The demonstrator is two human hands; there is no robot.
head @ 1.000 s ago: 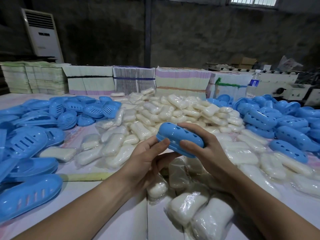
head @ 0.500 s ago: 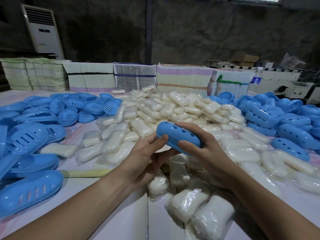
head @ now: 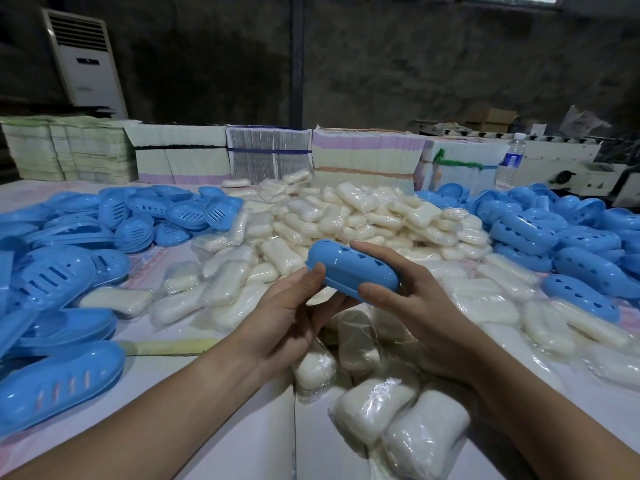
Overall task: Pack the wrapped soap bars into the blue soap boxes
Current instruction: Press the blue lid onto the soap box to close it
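Closed soap box (head: 351, 270) held above table's near edge, over soap bars (head: 346, 216) — left hand (head: 287, 317) gripping its left end, right hand (head: 412, 299) curled round the right. Step: likely pressing shut. Next — set it with packed boxes (head: 554, 237), far-right.

- The closed soap box (head: 351, 270) is smooth, slightly glossy blue plastic.
- The wrapped soap bars (head: 346, 216) are matt cream under shiny, crinkled clear film.
- The surface (head: 221, 424) looks like smooth, pale matt sheet.
- The stacks (head: 367, 157) along the surface's far edge look like paper.

Dim backdrop, bright foreground, bowed edges
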